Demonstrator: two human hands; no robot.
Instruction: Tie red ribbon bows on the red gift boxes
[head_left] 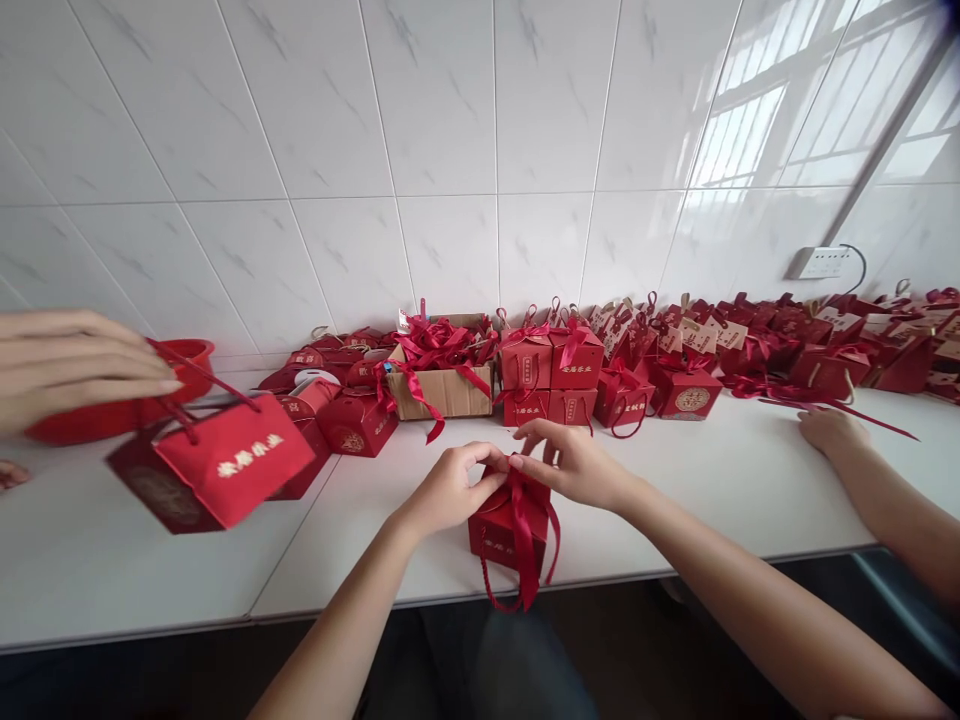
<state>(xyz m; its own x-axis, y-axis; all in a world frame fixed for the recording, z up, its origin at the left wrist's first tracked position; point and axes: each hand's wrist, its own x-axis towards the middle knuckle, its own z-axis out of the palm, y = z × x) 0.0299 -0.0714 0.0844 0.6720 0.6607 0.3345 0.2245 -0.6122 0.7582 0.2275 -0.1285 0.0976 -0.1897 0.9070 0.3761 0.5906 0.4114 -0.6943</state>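
A small red gift box [501,535] with gold lettering stands near the front edge of the white table [675,500]. A red ribbon [527,540] is looped over its top and hangs down past the table edge. My left hand [450,487] pinches the ribbon at the box's top left. My right hand [571,462] pinches the ribbon at the top right, its fingers curled over the knot.
Another person's hand [75,365] at the left holds a red box [232,460] by its ribbon. A second person's hand [832,430] rests on the table at the right. Several red boxes [570,370] and a ribbon-filled cardboard box [442,385] line the tiled wall.
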